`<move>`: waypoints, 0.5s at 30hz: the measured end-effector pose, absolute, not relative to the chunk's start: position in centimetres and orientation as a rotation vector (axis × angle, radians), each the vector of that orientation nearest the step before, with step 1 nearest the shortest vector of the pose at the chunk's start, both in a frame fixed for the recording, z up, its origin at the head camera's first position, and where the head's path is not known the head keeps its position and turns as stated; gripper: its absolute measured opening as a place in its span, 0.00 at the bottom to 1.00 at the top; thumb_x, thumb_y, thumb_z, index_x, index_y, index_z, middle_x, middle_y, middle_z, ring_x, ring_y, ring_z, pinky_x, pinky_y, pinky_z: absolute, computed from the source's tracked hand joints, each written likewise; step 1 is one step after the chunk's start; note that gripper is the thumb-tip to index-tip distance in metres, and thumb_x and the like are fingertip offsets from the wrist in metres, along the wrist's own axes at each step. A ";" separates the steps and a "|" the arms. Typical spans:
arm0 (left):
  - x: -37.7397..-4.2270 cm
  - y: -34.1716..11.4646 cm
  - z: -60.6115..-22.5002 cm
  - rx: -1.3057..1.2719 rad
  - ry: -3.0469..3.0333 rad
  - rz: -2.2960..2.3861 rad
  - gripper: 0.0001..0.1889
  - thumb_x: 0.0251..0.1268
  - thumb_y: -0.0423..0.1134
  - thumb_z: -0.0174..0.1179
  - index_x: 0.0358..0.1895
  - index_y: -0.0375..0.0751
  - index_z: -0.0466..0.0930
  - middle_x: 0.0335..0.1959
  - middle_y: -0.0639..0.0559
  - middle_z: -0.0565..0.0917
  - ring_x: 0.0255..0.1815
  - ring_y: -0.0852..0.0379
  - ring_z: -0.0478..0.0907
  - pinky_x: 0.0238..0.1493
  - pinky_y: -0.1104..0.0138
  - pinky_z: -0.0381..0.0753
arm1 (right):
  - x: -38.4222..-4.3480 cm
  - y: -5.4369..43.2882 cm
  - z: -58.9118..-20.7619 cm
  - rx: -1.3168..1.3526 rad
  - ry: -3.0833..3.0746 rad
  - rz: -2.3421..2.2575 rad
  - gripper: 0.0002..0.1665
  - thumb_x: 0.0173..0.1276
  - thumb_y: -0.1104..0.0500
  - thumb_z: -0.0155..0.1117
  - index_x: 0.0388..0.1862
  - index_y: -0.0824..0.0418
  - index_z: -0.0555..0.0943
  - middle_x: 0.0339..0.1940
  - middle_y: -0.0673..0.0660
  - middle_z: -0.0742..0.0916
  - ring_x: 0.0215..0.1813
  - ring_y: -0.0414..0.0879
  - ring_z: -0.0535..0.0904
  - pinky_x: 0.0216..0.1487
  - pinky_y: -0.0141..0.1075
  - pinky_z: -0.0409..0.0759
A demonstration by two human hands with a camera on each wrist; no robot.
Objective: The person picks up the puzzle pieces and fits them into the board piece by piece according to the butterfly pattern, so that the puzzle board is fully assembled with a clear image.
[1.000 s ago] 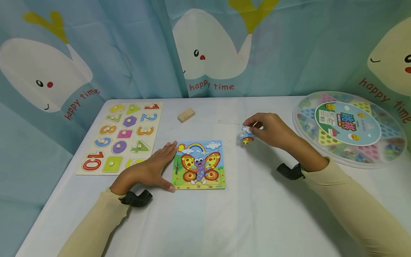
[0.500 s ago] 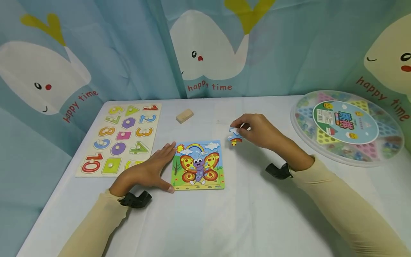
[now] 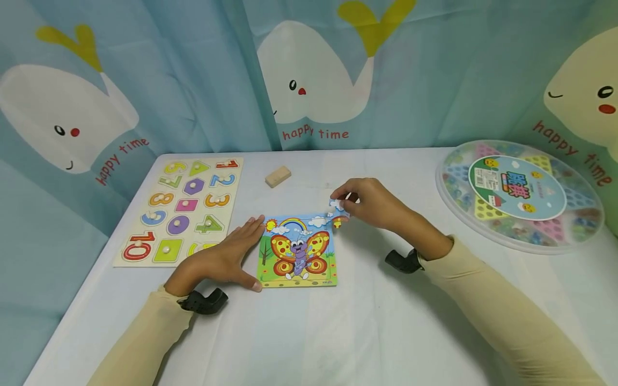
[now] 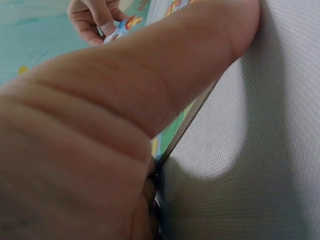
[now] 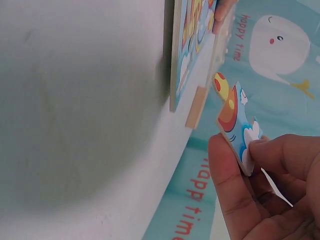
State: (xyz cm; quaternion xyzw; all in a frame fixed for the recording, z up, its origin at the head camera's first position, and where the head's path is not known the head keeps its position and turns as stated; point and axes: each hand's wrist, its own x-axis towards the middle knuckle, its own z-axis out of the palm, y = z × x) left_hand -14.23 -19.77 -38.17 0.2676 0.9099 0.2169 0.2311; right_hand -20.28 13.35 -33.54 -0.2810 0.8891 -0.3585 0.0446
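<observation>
A square butterfly jigsaw puzzle [image 3: 296, 276] lies flat on the white table, with a rainbow and sun across its top. My left hand [image 3: 217, 262] rests along its left side, fingers spread and straight, fingertips near the upper left corner and thumb at the lower left. Above the puzzle's upper right corner, my right hand [image 3: 376, 202] pinches a jigsaw piece [image 5: 231, 117] between thumb and fingers. That piece shows blue sky, white cloud and a red-and-yellow part. In the left wrist view, the left thumb [image 4: 165, 75] covers most of the puzzle.
A number-and-shape peg board [image 3: 178, 220] lies to the left, partly behind the left hand. Behind the puzzle is a small wooden block [image 3: 278, 176]. On the right stands a round, clear-lidded marble game box [image 3: 519, 195]. A whale-print curtain [image 3: 410, 96] hangs behind the table.
My right hand has carried the jigsaw piece leftward, from right of the puzzle to over its upper right corner. The left hand stays in place.
</observation>
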 end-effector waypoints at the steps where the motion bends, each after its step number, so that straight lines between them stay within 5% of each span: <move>1: -14.2 -19.8 -38.2 0.734 2.502 0.597 0.67 0.42 0.55 0.76 0.78 0.38 0.37 0.79 0.50 0.33 0.78 0.51 0.27 0.75 0.52 0.35 | -20.3 13.2 -33.6 -0.872 2.712 -1.093 0.13 0.65 0.73 0.60 0.45 0.67 0.85 0.39 0.56 0.87 0.37 0.47 0.79 0.35 0.38 0.78; 15: -14.3 -19.7 -38.2 0.737 2.501 0.591 0.66 0.42 0.55 0.77 0.78 0.38 0.38 0.79 0.50 0.33 0.78 0.51 0.27 0.75 0.52 0.36 | -20.0 10.6 -34.5 -0.947 2.630 -1.077 0.12 0.65 0.72 0.61 0.45 0.67 0.85 0.41 0.56 0.87 0.37 0.47 0.77 0.37 0.36 0.78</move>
